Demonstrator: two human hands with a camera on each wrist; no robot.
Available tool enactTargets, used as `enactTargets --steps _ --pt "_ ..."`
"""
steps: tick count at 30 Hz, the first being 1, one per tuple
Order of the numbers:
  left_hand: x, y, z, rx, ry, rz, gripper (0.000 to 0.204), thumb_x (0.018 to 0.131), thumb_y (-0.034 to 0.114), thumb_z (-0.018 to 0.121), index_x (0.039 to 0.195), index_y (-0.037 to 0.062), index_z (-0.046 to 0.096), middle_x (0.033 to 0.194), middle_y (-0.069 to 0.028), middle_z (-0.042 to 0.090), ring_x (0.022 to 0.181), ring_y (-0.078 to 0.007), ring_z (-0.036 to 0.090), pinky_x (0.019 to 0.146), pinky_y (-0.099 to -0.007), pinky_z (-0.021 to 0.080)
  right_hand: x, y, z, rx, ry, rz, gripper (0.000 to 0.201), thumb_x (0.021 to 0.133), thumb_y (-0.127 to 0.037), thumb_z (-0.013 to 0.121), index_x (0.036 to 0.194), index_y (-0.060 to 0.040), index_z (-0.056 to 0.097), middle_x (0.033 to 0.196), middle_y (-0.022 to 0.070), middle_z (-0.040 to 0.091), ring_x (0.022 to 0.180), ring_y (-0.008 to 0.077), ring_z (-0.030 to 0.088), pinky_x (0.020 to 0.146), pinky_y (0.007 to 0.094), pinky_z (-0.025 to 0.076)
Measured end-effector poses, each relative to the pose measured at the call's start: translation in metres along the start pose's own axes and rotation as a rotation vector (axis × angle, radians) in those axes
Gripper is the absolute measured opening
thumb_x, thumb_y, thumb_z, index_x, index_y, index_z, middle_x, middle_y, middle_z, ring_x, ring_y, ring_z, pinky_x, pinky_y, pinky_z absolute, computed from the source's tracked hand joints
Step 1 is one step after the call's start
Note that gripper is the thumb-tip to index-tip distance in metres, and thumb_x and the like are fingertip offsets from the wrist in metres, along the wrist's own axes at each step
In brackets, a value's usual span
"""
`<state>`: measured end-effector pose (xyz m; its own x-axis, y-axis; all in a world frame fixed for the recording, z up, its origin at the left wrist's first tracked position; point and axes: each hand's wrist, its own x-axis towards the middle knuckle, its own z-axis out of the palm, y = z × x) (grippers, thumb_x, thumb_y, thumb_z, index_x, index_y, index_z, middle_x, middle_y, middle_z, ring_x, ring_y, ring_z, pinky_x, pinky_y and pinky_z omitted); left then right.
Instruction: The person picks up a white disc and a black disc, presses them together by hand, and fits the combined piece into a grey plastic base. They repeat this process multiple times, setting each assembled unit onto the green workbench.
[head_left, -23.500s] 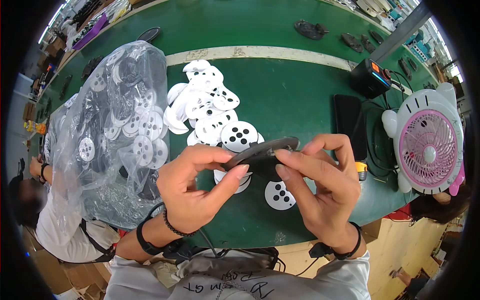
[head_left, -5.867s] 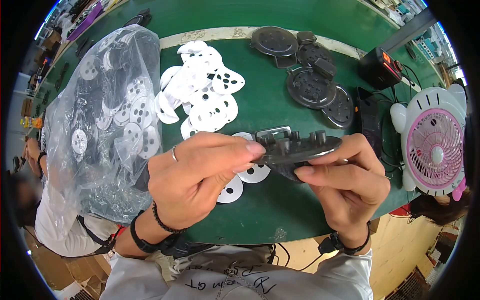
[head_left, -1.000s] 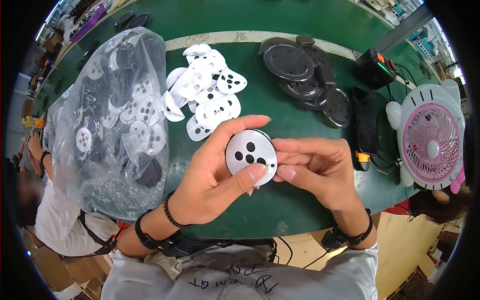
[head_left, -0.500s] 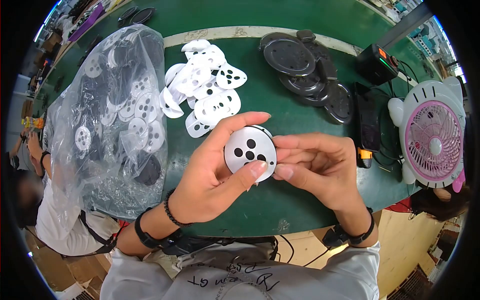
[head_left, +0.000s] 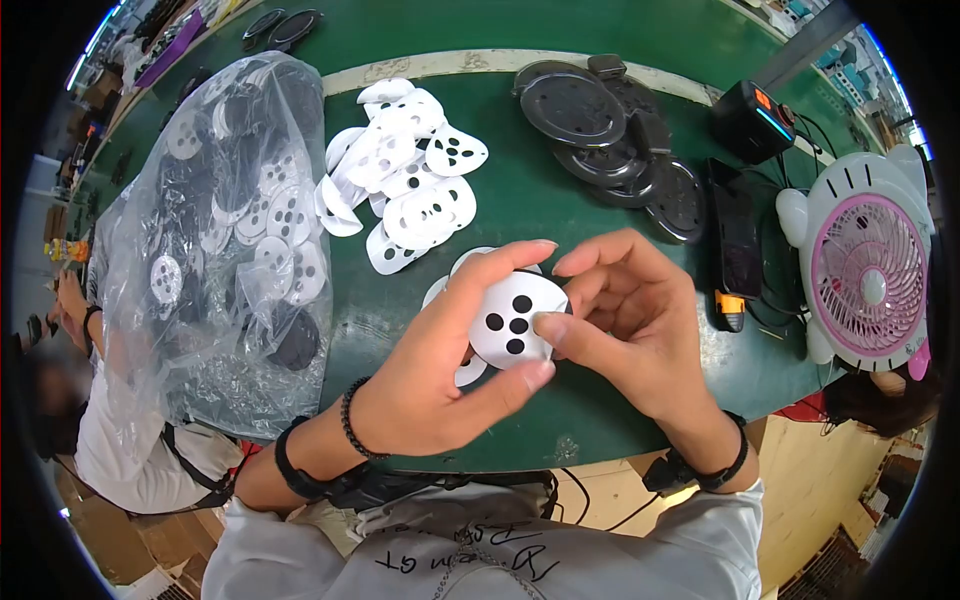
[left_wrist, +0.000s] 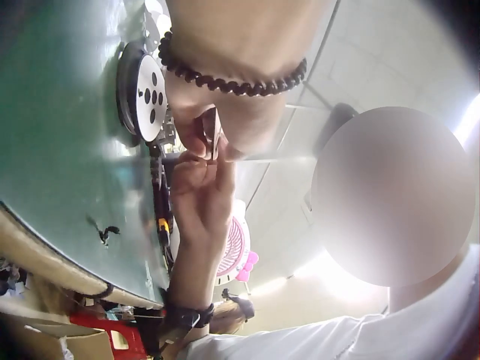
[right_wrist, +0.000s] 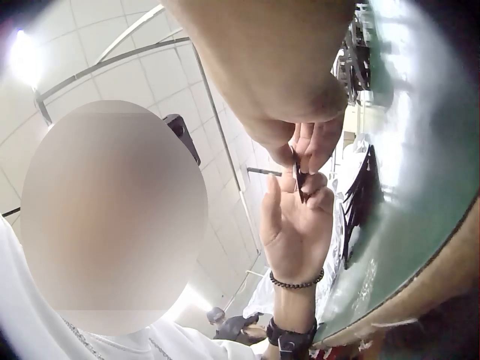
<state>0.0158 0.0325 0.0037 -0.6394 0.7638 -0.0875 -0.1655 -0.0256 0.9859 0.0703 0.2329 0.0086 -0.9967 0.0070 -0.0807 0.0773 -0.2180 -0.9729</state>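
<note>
A dark-edged round disc [head_left: 515, 315], its white face marked with several black dots, is held up between both hands over the green table. My left hand [head_left: 425, 380] grips it from the left, with the thumb at its lower edge and fingers around the back. My right hand [head_left: 645, 345] pinches its right side, the thumb on the white face and the other fingers curled beyond the edge. In the right wrist view the thin disc [right_wrist: 298, 176] appears edge-on between the fingers. Behind the left hand, another white dotted disc [left_wrist: 152, 97] lies on the table, partly hidden in the head view.
A pile of white dotted pieces [head_left: 430, 205] lies beyond the hands. A clear plastic bag [head_left: 225, 240] of similar pieces is at left. Dark round plastic parts [head_left: 575, 110] are stacked at back right, near a phone [head_left: 735, 225], a black box [head_left: 752, 122] and a pink-white fan [head_left: 865, 270].
My right thumb has moved from the disc's edge onto its white face, while my left thumb has slid to the lower edge. The disc has shifted slightly right, exposing white discs behind it.
</note>
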Motion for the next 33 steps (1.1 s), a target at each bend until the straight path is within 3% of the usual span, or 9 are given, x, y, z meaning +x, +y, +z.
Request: enactTargets --steps 3,10,12,13,18,21,27,30,33 --pt "0.005 -0.005 0.003 0.263 0.037 0.309 0.078 0.083 0.012 0.082 0.149 0.0053 0.041 0.118 -0.0109 0.055 0.108 -0.0231 0.055 0.093 -0.0369 0.045 -0.001 0.001 0.002 -0.024 0.016 0.037 0.035 0.084 0.001 0.08 0.11 -0.0033 0.057 0.081 -0.0006 0.064 0.076 0.0041 0.063 0.068 0.0193 0.052" --pt "0.005 0.004 -0.011 0.294 -0.009 0.119 0.066 0.088 -0.001 0.075 0.147 -0.0012 0.045 0.122 -0.0073 0.052 0.115 -0.0145 0.057 0.093 -0.0276 0.047 -0.001 0.003 0.004 0.034 0.005 -0.001 0.042 0.083 -0.003 0.083 0.106 -0.0065 0.048 0.08 -0.0002 0.064 0.074 0.0042 0.062 0.064 0.0191 0.051" --pt "0.006 0.007 -0.01 -0.037 0.139 0.103 0.052 0.092 -0.001 0.071 0.142 0.0025 0.055 0.118 -0.0087 0.06 0.097 -0.0112 0.064 0.078 -0.023 0.05 -0.003 0.0 0.004 0.058 0.02 -0.033 0.042 0.084 -0.003 0.083 0.105 -0.0065 0.047 0.082 0.0004 0.064 0.074 0.0046 0.062 0.064 0.0194 0.052" --pt "0.003 0.012 -0.016 0.038 0.165 0.068 0.048 0.093 -0.008 0.065 0.14 -0.0058 0.052 0.119 -0.0109 0.064 0.1 -0.0133 0.068 0.078 -0.0227 0.054 -0.003 -0.003 0.004 0.029 0.026 -0.029 0.041 0.084 -0.002 0.082 0.102 -0.0069 0.045 0.083 0.0015 0.063 0.074 0.0049 0.062 0.064 0.0196 0.052" --pt "0.009 0.017 -0.03 0.154 0.374 0.152 0.031 0.097 -0.002 0.064 0.128 -0.0049 0.061 0.101 -0.0109 0.074 0.091 -0.0108 0.07 0.077 -0.0229 0.056 -0.004 -0.006 0.003 -0.016 0.076 -0.163 0.03 0.086 0.0 0.079 0.099 -0.0018 0.052 0.087 0.0046 0.063 0.074 0.0056 0.062 0.064 0.0204 0.052" --pt "0.016 0.023 -0.052 0.288 0.579 0.231 0.029 0.099 0.002 0.062 0.127 -0.0051 0.062 0.108 -0.0135 0.073 0.096 -0.0121 0.069 0.081 -0.0246 0.056 -0.008 -0.017 -0.019 -0.27 -0.098 -0.282 0.021 0.088 0.0 0.077 0.108 0.0035 0.072 0.095 0.0036 0.063 0.083 0.0077 0.062 0.064 0.0229 0.05" --pt "0.044 0.042 -0.06 0.952 0.68 0.527 0.036 0.095 0.016 0.068 0.125 -0.0038 0.062 0.123 -0.0173 0.066 0.111 -0.0284 0.065 0.093 -0.0402 0.051 -0.007 -0.038 -0.026 -0.104 -0.016 -0.317 0.037 0.087 0.007 0.068 0.124 0.0048 0.066 0.1 0.0072 0.064 0.09 0.013 0.065 0.079 0.0278 0.057" --pt "0.086 0.047 -0.042 0.869 0.477 0.339 0.053 0.092 0.031 0.074 0.132 -0.0007 0.058 0.124 -0.0149 0.065 0.111 -0.0242 0.063 0.092 -0.0358 0.051 -0.003 -0.033 -0.037 -0.182 0.087 -0.443 0.035 0.085 0.012 0.065 0.12 0.0064 0.063 0.108 0.0086 0.063 0.097 0.0143 0.066 0.086 0.0278 0.056" --pt "0.15 0.03 -0.056 0.839 0.427 0.079 0.054 0.087 0.031 0.078 0.126 -0.0025 0.06 0.118 -0.02 0.068 0.102 -0.033 0.067 0.09 -0.0405 0.053 0.003 -0.03 -0.047 -0.242 0.173 -0.551 0.029 0.084 0.012 0.066 0.112 0.0046 0.064 0.118 0.0109 0.062 0.104 0.015 0.064 0.092 0.0303 0.053"
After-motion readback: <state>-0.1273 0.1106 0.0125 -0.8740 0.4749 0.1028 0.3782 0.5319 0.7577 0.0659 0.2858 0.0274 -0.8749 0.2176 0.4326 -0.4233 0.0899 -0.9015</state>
